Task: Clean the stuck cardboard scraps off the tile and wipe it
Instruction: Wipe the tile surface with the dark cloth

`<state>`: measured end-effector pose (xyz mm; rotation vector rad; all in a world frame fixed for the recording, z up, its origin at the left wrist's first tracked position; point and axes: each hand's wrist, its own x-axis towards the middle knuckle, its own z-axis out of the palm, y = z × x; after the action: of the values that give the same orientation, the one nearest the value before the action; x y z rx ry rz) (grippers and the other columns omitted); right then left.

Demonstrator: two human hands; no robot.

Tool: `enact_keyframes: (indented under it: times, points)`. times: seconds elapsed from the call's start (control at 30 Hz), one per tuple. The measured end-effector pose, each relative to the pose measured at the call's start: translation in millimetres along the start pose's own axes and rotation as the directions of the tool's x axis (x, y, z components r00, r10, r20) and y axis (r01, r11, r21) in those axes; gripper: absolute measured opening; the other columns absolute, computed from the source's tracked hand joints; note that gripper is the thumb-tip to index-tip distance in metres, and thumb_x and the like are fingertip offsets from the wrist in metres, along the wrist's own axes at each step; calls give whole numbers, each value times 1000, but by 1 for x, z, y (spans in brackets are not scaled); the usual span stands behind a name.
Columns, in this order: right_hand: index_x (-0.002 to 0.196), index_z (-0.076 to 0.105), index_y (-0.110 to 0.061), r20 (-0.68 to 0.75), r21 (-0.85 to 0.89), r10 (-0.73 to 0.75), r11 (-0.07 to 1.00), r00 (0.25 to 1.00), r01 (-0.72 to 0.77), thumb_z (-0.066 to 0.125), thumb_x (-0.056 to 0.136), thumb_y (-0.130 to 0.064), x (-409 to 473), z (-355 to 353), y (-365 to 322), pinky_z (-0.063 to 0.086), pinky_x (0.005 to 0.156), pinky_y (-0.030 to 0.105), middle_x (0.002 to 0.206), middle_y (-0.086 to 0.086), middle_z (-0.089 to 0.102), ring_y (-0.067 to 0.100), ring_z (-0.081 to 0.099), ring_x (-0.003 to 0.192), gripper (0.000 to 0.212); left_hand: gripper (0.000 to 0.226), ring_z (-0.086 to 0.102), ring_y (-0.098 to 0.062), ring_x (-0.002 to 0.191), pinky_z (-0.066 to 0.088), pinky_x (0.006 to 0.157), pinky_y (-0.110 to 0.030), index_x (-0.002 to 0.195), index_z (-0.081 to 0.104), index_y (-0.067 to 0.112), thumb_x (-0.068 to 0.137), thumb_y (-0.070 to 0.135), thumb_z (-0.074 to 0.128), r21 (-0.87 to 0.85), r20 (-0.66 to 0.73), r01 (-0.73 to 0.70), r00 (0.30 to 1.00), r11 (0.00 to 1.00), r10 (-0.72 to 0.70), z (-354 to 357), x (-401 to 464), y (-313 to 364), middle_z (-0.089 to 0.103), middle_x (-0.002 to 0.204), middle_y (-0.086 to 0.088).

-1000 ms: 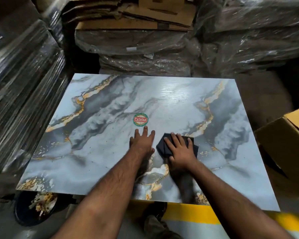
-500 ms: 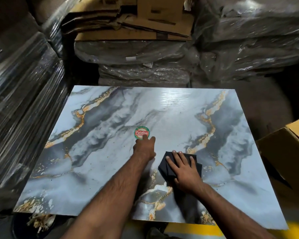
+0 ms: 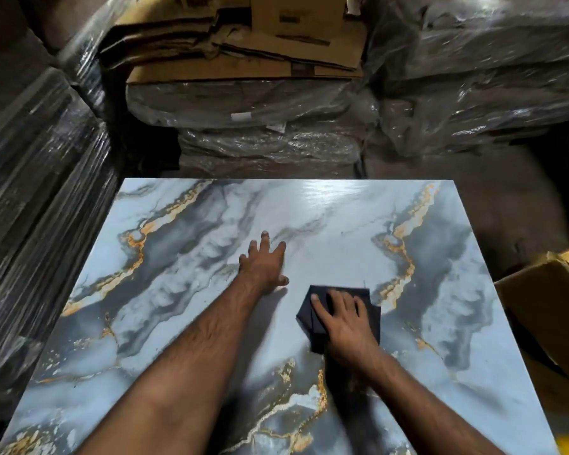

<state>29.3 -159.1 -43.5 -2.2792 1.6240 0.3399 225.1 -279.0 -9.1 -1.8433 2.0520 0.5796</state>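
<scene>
A large glossy tile (image 3: 342, 224) with grey, blue and gold marble veining lies flat before me. My left hand (image 3: 265, 264) rests flat on its middle with fingers spread and straight, covering the spot where the round sticker was. My right hand (image 3: 342, 318) presses flat on a folded dark cloth (image 3: 370, 298) lying on the tile just right of centre. Gold speckles show near the tile's lower left corner; I cannot tell if they are scraps or pattern.
Shrink-wrapped stacks (image 3: 30, 208) stand close on the left and behind the tile. Flattened cardboard (image 3: 243, 54) lies on the wrapped pile at the back. An open cardboard box (image 3: 552, 307) sits at the right edge.
My left hand has slid forward over the round red-and-green sticker, which is now hidden under it. My right hand stays on the cloth. The camera has tilted, so the tile sits lower in view.
</scene>
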Motion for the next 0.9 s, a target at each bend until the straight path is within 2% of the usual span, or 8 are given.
enact_keyframes:
  times: [0.07, 0.1, 0.23, 0.4, 0.53, 0.73, 0.8, 0.9]
  points:
    - [140, 53, -20, 21, -32, 1, 999, 1000, -1, 88, 43, -52, -10, 10, 0, 46, 94, 61, 134, 20, 51, 42, 53, 122, 108, 91, 4, -39, 148, 26, 112, -60, 154, 9, 31, 86, 47, 67, -17, 33, -14, 999, 1000, 15, -4, 10, -3, -7, 164, -11]
    - [141, 51, -21, 35, -21, 0, 1000, 999, 1, 88, 47, -53, -7, 9, 0, 44, 97, 62, 138, 20, 50, 42, 50, 127, 106, 92, 6, -39, 147, 28, 111, -60, 154, 10, 31, 85, 46, 68, -25, 45, -20, 999, 999, 21, -3, 14, -3, -5, 163, -12]
    - [158, 8, -26, -13, -29, 11, 1000, 1000, -12, 61, 89, -33, 36, -18, 13, 9, 118, 56, 163, 14, 7, 36, 6, 150, 87, 92, 12, -42, 142, 40, 99, -57, 153, 8, 30, 85, 46, 68, 18, 7, 35, 999, 999, -35, 4, 19, 12, -2, 159, -17]
    - [158, 6, -29, -15, 0, 59, 998, 998, -59, 53, 93, -32, 108, -55, 35, 8, 119, 57, 165, 9, 2, 31, 3, 151, 80, 92, 8, -42, 144, 38, 100, -56, 153, 7, 32, 85, 45, 68, 3, 3, 57, 998, 998, -57, 6, 19, 13, -3, 160, -15]
    - [158, 3, -30, -62, 47, 74, 996, 995, -71, 56, 93, -30, 100, -52, 29, 14, 119, 56, 165, 7, 4, 29, 7, 151, 84, 92, 10, -41, 144, 39, 100, -55, 153, 8, 33, 85, 48, 68, 0, -6, 57, 998, 998, -57, 5, 18, 13, -1, 160, -14]
    - [158, 8, -28, -22, 41, 90, 995, 996, -89, 59, 92, -27, 48, -20, 8, 10, 119, 55, 166, 7, -4, 30, -1, 152, 83, 75, 37, -35, 122, 41, 92, -47, 136, 40, 28, 75, 53, 75, -40, -99, 37, 994, 999, -41, -11, 31, 5, 34, 136, -13]
    - [158, 6, -30, -17, 38, 91, 995, 996, -90, 59, 92, -26, 60, -24, 10, 9, 119, 55, 166, 7, -5, 29, -2, 152, 84, 77, 31, -35, 130, 35, 101, -48, 137, 40, 30, 73, 57, 75, -62, -97, 56, 993, 996, -62, -21, 46, -4, 29, 144, -16]
    - [157, 4, -32, -38, 18, 77, 997, 996, -76, 58, 93, -31, 103, -38, 26, 9, 118, 56, 166, 5, -4, 29, -1, 152, 84, 106, 6, -38, 146, 27, 110, -56, 152, 10, 40, 71, 58, 77, -58, 30, 84, 996, 995, -82, -25, 61, -9, -7, 161, -15]
